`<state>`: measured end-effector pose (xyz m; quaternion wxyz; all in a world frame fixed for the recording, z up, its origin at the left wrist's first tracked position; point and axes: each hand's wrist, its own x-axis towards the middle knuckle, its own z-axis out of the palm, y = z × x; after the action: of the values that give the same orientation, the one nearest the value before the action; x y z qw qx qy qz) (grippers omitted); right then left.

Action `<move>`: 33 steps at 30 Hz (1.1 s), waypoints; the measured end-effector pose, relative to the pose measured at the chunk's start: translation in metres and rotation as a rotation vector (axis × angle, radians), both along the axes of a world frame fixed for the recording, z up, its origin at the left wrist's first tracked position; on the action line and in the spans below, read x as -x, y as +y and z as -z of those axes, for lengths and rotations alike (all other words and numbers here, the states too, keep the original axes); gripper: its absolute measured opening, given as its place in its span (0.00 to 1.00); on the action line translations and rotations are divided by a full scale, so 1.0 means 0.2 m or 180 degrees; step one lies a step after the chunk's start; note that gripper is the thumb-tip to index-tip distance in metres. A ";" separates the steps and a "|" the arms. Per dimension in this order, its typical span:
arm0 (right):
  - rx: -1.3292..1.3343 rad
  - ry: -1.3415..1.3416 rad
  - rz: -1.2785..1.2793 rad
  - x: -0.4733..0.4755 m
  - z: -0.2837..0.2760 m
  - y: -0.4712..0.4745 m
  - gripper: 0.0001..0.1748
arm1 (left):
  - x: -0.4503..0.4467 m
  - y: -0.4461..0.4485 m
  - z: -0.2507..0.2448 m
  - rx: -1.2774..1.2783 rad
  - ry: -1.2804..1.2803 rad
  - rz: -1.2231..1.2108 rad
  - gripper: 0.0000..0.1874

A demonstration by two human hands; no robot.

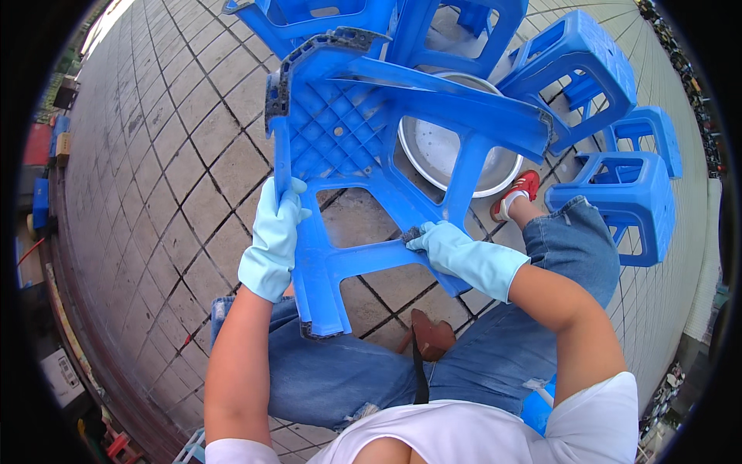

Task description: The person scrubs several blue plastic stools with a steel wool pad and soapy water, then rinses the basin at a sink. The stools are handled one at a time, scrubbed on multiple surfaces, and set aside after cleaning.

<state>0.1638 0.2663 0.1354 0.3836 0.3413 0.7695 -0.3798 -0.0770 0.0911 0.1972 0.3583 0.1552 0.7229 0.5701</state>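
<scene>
A blue plastic stool (pixel 377 255) lies tipped before me, its lattice underside facing up towards me and its dirty black feet showing. My left hand (pixel 275 232), in a light blue rubber glove, grips the stool's left edge. In the matching glove, my right hand (pixel 458 249) presses a dark grey scouring pad (pixel 410 234) against the crossbar near a leg. Just beyond the stool, partly hidden by it, a round metal basin (pixel 436 152) holds some liquid with bubbles.
Several more blue plastic stools (pixel 603 64) stand around the basin at the top and right. A brown object (pixel 432 336) lies on the tiled ground (pixel 220 156) between my legs. Boxes (pixel 62 145) and other goods line the far left edge.
</scene>
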 end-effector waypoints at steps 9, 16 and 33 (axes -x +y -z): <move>0.0501 0.1510 0.0820 0.29 -0.05 -0.54 0.21 | -0.04 0.03 -0.01 -0.0050 0.0053 0.0000 0.12; 0.0692 0.1878 0.0676 0.21 -0.30 -0.35 0.20 | 0.02 -0.02 0.02 -0.0223 -0.0119 0.0131 0.13; 0.1664 0.1209 0.0021 0.21 -0.46 -0.48 0.15 | 0.07 -0.05 0.06 -0.0135 -0.0092 -0.0225 0.15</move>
<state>0.1214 0.1696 0.2267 0.3066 0.1567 0.7026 -0.6227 -0.0911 0.0815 0.1844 0.3449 0.1288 0.7104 0.5998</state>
